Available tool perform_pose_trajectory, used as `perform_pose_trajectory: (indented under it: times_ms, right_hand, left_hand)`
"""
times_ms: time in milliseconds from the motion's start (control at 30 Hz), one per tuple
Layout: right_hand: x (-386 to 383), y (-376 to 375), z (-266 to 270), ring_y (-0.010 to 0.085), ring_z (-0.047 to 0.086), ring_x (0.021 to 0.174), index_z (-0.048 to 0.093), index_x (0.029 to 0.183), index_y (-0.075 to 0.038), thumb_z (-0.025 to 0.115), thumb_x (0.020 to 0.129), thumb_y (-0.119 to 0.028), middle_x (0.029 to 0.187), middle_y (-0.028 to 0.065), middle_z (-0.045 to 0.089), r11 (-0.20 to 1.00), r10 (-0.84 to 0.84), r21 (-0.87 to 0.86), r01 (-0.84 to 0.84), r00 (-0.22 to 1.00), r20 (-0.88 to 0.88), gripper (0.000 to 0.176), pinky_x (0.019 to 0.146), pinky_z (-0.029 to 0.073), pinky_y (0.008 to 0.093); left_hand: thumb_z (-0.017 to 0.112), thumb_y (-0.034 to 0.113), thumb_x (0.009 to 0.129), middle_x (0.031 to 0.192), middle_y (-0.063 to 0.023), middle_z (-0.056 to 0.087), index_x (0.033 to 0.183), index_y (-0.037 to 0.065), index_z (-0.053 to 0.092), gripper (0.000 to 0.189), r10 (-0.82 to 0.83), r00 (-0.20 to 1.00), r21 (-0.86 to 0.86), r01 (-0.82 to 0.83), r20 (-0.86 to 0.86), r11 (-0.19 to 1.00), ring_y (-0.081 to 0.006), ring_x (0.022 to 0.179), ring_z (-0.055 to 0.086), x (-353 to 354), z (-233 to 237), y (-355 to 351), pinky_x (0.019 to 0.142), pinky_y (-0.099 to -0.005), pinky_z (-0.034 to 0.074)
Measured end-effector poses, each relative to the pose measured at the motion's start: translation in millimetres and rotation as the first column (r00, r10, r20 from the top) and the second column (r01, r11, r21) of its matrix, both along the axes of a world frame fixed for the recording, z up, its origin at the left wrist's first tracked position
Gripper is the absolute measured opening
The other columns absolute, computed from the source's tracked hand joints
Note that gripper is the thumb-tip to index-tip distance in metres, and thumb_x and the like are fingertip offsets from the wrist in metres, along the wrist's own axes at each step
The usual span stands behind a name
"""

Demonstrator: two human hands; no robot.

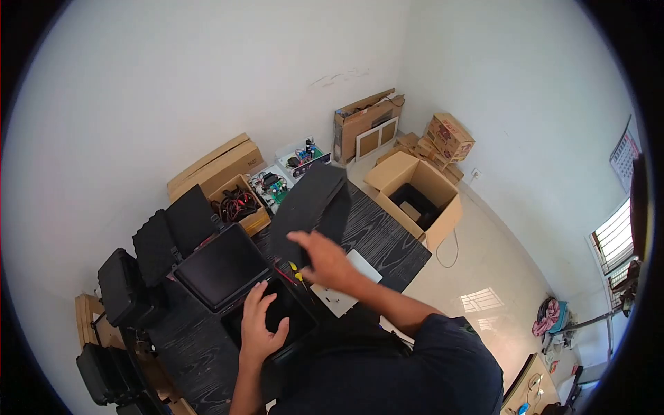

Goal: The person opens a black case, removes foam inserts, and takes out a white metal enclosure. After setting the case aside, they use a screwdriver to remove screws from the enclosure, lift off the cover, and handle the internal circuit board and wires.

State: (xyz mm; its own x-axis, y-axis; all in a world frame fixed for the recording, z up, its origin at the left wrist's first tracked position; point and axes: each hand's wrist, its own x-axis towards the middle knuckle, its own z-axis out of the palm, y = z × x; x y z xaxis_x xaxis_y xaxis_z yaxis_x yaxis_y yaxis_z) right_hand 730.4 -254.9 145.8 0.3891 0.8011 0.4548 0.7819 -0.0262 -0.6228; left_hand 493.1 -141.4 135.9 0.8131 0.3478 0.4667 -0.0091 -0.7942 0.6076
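Note:
My right hand [326,261] grips the near edge of a black foam insert [304,197], which is tilted up above the table and looks like a thick frame with a gap at its right side. My left hand [260,324] is open, fingers spread, over the base of a black hard case [299,319]. The raised lid [223,268] of that case leans away from me. White paper [363,266] lies beneath my right forearm, and yellow-handled tools [299,275] rest beside the case.
Circuit-board units [271,185] and a box of cables [237,204] line the table's back. Another black case [119,287] and egg-crate foam [153,242] stand at left. An open carton [415,197] sits beyond the table's right edge.

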Motion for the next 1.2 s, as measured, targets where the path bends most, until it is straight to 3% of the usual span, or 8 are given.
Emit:
perform_pose_trajectory:
  times_ms: [133,200,267,400,433,633,933,1200]
  right_hand:
    - [94.3,-41.8,-5.9,0.0427,0.061,0.122,0.047,0.147,-0.013,0.078,0.072,0.0,0.129,0.0195,0.063,0.972,-0.207,-0.078,0.221,0.966,0.155,0.082,0.108,0.049,0.0501]
    - [143.2,-61.5,-16.1,0.0418,0.064,0.11,0.047,0.146,-0.013,0.077,0.072,0.001,0.115,0.0194,0.063,0.93,-0.3,-0.164,0.329,0.937,0.179,0.081,0.096,0.053,0.0501]
    - [193.4,-85.7,-44.0,0.0406,0.064,0.111,0.047,0.145,-0.013,0.076,0.073,0.001,0.115,0.0187,0.063,0.913,-0.345,-0.142,0.383,0.909,0.232,0.079,0.093,0.053,0.0506]
    - [293.4,-133.9,-117.1,0.0372,0.066,0.112,0.044,0.148,-0.015,0.072,0.078,-0.001,0.119,0.0162,0.064,0.775,-0.46,-0.32,0.545,0.834,0.306,0.077,0.092,0.054,0.0504]
    - [330.1,-140.6,-158.7,0.0364,0.066,0.113,0.043,0.149,-0.015,0.07,0.079,-0.001,0.121,0.0156,0.065,0.727,-0.458,-0.377,0.574,0.814,0.356,0.076,0.092,0.055,0.051]
    - [405.4,-156.1,-222.6,0.0387,0.066,0.118,0.041,0.151,-0.011,0.072,0.079,0.002,0.127,0.0183,0.064,0.54,-0.526,-0.605,0.586,0.795,0.3,0.079,0.1,0.057,0.049]
    - [449.6,-126.8,-283.4,0.0383,0.064,0.124,0.034,0.16,-0.012,0.071,0.083,0.004,0.136,0.0201,0.062,0.476,-0.552,-0.676,0.562,0.79,0.267,0.086,0.104,0.056,0.0467]
    - [457.8,-125.0,-346.0,0.0378,0.06,0.132,0.037,0.163,-0.021,0.074,0.091,-0.01,0.14,0.0201,0.062,0.369,-0.66,-0.777,0.51,0.733,0.167,0.081,0.109,0.053,0.0464]
  left_hand:
    - [0.077,0.021,0.086,0.155,-0.0265,0.05,0.129,-0.001,0.063,0.051,0.053,0.98,-0.015,-0.057,-0.194,0.998,-0.0463,0.142,0.048,7.9,-60.2,5.8,0.117,-0.0515,0.041]
    - [0.076,0.017,0.088,0.157,-0.0251,0.048,0.135,-0.002,0.06,0.053,0.102,0.952,0.001,-0.106,-0.288,0.994,-0.0456,0.144,0.046,1.2,-96.2,10.8,0.12,-0.0505,0.038]
    - [0.076,0.019,0.088,0.159,-0.0256,0.045,0.139,-0.002,0.057,0.058,0.152,0.916,0.034,-0.151,-0.37,0.988,-0.0458,0.146,0.044,-12.2,-130.6,15.0,0.12,-0.051,0.038]
    - [0.075,0.023,0.088,0.162,-0.0264,0.039,0.147,-0.002,0.049,0.07,0.31,0.778,0.07,-0.327,-0.547,0.943,-0.0474,0.147,0.039,-43.0,-186.8,9.8,0.123,-0.053,0.033]
    - [0.075,0.024,0.088,0.163,-0.0263,0.037,0.149,-0.002,0.047,0.072,0.325,0.753,0.064,-0.354,-0.572,0.933,-0.0475,0.148,0.038,-48.7,-196.2,7.5,0.123,-0.053,0.032]
    - [0.074,0.026,0.091,0.166,-0.0264,0.033,0.151,-0.004,0.045,0.073,0.364,0.651,0.002,-0.486,-0.666,0.874,-0.0481,0.15,0.033,-62.1,-227.3,3.6,0.125,-0.0527,0.03]
    - [0.073,0.029,0.092,0.167,-0.0266,0.03,0.152,-0.004,0.044,0.074,0.43,0.556,0.07,-0.552,-0.711,0.831,-0.0491,0.151,0.03,-67.8,-237.4,5.5,0.126,-0.0534,0.029]
    - [0.071,0.03,0.092,0.168,-0.0254,0.03,0.155,-0.003,0.039,0.078,0.518,0.536,0.147,-0.587,-0.667,0.796,-0.0486,0.152,0.029,-72.6,-252.4,17.8,0.127,-0.0522,0.029]
